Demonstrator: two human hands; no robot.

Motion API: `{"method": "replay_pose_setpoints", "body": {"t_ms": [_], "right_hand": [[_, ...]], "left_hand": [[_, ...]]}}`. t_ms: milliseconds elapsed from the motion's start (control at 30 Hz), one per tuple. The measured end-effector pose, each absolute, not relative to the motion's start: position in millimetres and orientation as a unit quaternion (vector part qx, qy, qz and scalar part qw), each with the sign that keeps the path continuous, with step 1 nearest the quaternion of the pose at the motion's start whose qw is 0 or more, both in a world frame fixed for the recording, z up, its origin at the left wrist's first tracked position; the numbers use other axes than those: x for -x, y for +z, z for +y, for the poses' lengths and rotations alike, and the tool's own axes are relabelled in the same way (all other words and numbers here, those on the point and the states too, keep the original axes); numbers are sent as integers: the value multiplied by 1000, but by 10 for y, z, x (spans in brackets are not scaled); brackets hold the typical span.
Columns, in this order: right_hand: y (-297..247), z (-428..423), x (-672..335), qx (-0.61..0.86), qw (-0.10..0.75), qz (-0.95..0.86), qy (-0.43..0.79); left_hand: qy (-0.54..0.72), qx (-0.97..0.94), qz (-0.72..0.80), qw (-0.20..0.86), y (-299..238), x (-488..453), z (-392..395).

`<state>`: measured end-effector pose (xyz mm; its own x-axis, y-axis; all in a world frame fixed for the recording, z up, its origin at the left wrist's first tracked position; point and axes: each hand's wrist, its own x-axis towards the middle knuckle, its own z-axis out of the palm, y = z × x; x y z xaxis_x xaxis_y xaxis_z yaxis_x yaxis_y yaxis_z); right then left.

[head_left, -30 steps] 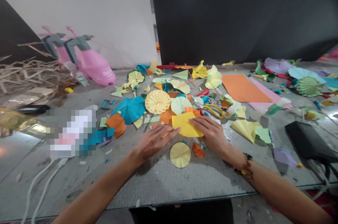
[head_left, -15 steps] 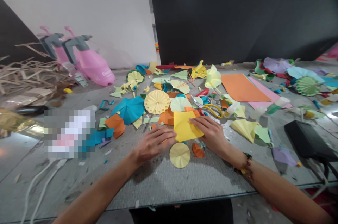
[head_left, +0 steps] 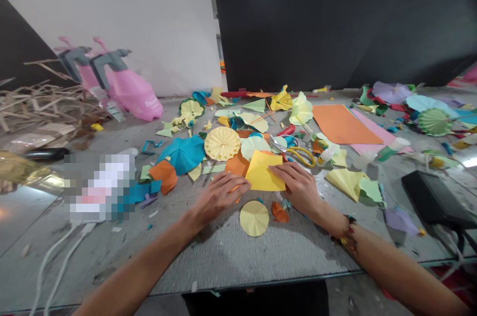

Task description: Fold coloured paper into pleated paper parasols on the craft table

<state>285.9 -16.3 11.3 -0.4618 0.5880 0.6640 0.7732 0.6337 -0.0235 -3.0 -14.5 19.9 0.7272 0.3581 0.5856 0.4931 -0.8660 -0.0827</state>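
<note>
A yellow sheet of paper (head_left: 262, 171) lies on the grey table (head_left: 231, 251) in front of me, its far edge lifted. My right hand (head_left: 298, 186) presses on the sheet's right side with fingers together. My left hand (head_left: 218, 196) rests on the table at the sheet's left edge, fingers stretched out and touching it. A pale yellow pleated paper disc (head_left: 254, 218) lies just below the sheet, between my wrists. A small orange scrap (head_left: 279, 212) sits beside the disc.
Yellow-handled scissors (head_left: 298, 153) lie just beyond the sheet. Folded paper fans and scraps cover the table's middle, with an orange sheet (head_left: 345, 124) at right. A black box (head_left: 434, 200) sits near right, white cables (head_left: 55, 261) at left, a pink toy scooter (head_left: 126, 87) behind.
The yellow sheet has turned and its far edge has lifted under my hands. My left hand slid slightly along its left edge; my right hand stayed on it.
</note>
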Motion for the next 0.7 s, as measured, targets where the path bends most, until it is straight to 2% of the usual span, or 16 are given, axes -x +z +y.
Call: {"method": "replay_pose_setpoints", "body": {"t_ms": [233, 467, 700], "right_hand": [[126, -167, -2857, 402, 317, -847, -145], [110, -147, -2852, 391, 321, -851, -143], [121, -154, -2856, 390, 308, -859, -124]], "left_hand": [[-395, 886, -227, 92, 187, 50, -131], [-336, 894, -258, 144, 233, 35, -138], [-416, 880, -217, 74, 198, 44, -94]]}}
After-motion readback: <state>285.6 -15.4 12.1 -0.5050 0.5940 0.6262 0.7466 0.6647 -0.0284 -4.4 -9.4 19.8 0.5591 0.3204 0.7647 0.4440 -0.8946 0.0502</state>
